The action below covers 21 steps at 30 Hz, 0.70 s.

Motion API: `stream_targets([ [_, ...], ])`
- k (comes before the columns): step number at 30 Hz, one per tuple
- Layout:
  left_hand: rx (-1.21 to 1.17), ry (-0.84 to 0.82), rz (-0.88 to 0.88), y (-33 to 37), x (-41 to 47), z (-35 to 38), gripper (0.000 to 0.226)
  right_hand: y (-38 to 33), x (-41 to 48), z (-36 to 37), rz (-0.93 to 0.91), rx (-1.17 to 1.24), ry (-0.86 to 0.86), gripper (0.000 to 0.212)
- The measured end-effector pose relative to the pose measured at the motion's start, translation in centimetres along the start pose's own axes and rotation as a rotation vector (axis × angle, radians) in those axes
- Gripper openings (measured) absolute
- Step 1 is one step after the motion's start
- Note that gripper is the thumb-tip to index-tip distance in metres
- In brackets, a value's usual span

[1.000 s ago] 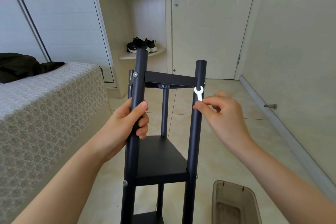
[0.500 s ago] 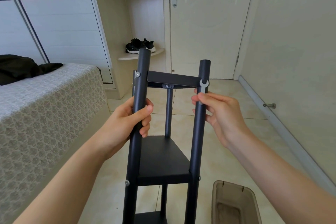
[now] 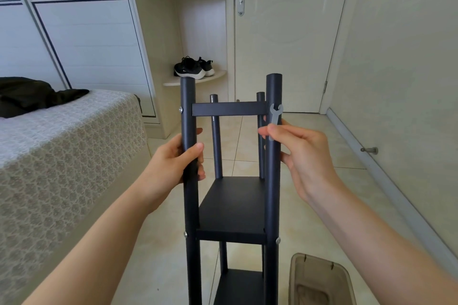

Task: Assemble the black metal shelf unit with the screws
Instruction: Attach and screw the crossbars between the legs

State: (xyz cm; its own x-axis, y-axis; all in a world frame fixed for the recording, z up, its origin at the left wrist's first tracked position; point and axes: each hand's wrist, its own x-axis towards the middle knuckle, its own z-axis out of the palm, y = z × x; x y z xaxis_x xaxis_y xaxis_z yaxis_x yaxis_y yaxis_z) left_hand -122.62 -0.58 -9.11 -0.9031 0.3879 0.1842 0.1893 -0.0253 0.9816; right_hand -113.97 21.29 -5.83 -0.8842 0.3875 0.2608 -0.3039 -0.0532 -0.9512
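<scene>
Standing upright over the tiled floor (image 3: 309,205), between the bed (image 3: 62,143) along its left edge and the wall skirting on its right, the black metal shelf unit (image 3: 233,205) rose straight in front of the person, its foot out of sight below. The left hand (image 3: 173,163) gripped the left front post (image 3: 188,111), with the thumb across the near side and the fingers wrapped around behind, below the top shelf (image 3: 229,109). The right hand (image 3: 304,156) pinched the lower end of a small grey wrench (image 3: 275,116) between thumb and forefinger, the other fingers loosely curled behind the right front post (image 3: 273,181). The wrench stood nearly upright against that post, its open head level with the right end of the top shelf; whether it sat on a fastener there I could not tell. A silver screw (image 3: 181,109) showed on the left front post at the same height, and two more marked the middle shelf's front corners. A brownish translucent bin (image 3: 319,280) sat on the floor just right of the unit. Black shoes (image 3: 193,69) rested on a corner ledge beside the closed door (image 3: 285,32), and a dark garment (image 3: 32,96) lay on the bed.
</scene>
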Motion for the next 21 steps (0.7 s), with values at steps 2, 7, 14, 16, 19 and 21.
stream_targets([
  [2,0.010,0.015,0.008,0.0,0.2,0.2,0.024,0.1,0.1,0.0,-0.010,-0.010,-0.008,0.013],
  [7,0.048,0.106,0.012,0.3,0.5,-0.1,0.009,0.1,0.3,-0.2,-0.056,-0.056,-0.073,0.020],
  [14,0.320,0.459,0.093,0.4,0.9,-0.7,0.063,-0.4,0.5,0.3,-0.101,-0.100,-0.311,0.017],
  [16,0.488,0.532,0.134,0.5,0.5,-0.4,0.062,-0.3,0.4,0.9,-0.112,-0.121,-0.346,0.017],
  [19,0.689,0.602,0.371,0.9,-0.8,1.0,0.049,-0.1,0.6,1.7,-0.118,-0.132,-0.367,0.015],
  [21,0.521,0.490,0.354,1.1,-1.7,2.2,0.033,0.0,0.7,2.1,-0.119,-0.132,-0.368,0.014],
])
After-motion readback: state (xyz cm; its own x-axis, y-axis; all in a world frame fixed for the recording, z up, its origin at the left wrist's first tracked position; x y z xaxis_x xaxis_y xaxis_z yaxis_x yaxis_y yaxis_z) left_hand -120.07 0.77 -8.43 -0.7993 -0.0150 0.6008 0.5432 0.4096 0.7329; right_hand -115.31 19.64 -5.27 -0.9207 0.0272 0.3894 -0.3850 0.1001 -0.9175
